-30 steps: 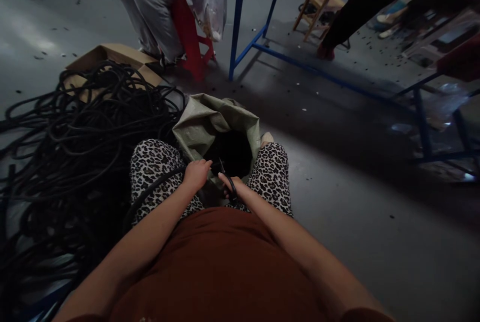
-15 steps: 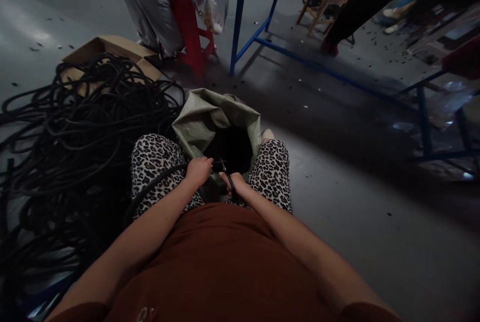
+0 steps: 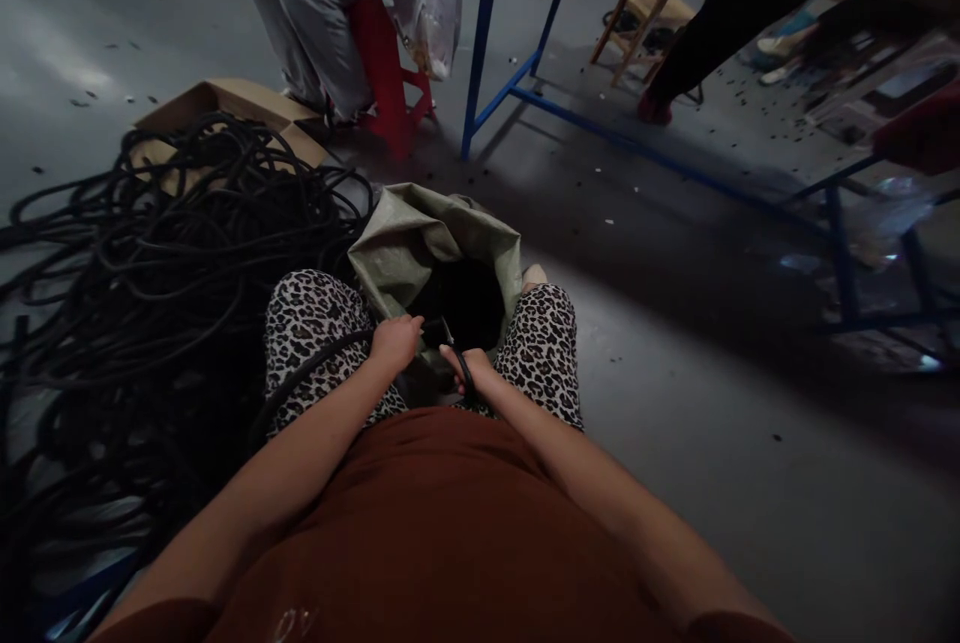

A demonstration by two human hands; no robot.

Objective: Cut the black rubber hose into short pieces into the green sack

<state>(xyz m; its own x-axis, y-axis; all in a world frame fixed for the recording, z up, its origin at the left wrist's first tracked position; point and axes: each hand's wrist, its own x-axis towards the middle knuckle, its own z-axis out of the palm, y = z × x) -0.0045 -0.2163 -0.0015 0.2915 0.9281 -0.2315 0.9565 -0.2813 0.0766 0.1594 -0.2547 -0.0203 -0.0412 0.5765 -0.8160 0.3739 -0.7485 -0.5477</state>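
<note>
Head: tube (image 3: 319,357), scissors (image 3: 466,375) in hands (image 3: 396,341)

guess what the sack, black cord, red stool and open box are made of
Sack: probably coated fabric or plastic, dull sheen, stiff creases. Black cord: rubber or soft plastic, fairly matte, bending in loops. Red stool: likely moulded plastic, smooth, evenly coloured. Open box: cardboard, matte brown, thin folded flaps.

A workshop floor — heaped black tubing (image 3: 172,243), a blue metal frame (image 3: 600,130), scraps scattered over grey concrete
</note>
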